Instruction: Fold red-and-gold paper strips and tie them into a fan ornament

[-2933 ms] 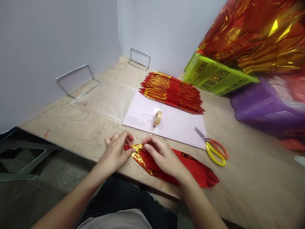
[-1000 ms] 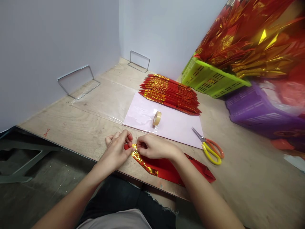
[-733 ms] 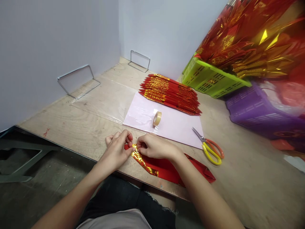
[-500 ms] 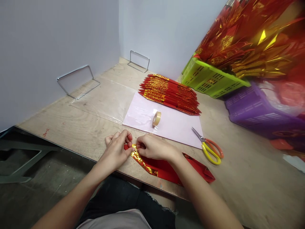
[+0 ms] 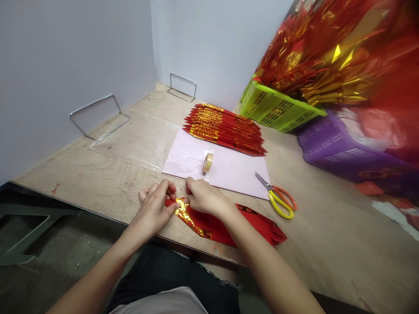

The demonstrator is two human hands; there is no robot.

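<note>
A folded red paper piece with gold print (image 5: 222,222) lies along the table's front edge, its pointed left end between my hands. My left hand (image 5: 159,200) pinches that left end, thumb on the gold band and fingers curled. Just to the right, my right hand (image 5: 203,194) is closed over the paper, its fingertips bent down and partly hidden. Whatever they hold, if anything, cannot be made out. Beyond the hands, a roll of tape (image 5: 207,162) stands on a pale pink sheet (image 5: 235,170). Scissors with yellow and orange handles (image 5: 278,200) lie to the right.
A fanned stack of red and gold folded papers (image 5: 225,128) lies behind the tape. Two wire stands (image 5: 100,115) are by the walls. At the right, a green basket (image 5: 281,109) holds red and gold foil pieces, beside a purple basket (image 5: 340,144).
My right hand has lifted slightly off the gold band and moved up, showing more of it. My left hand keeps its pinch. The whole view has shifted a little.
</note>
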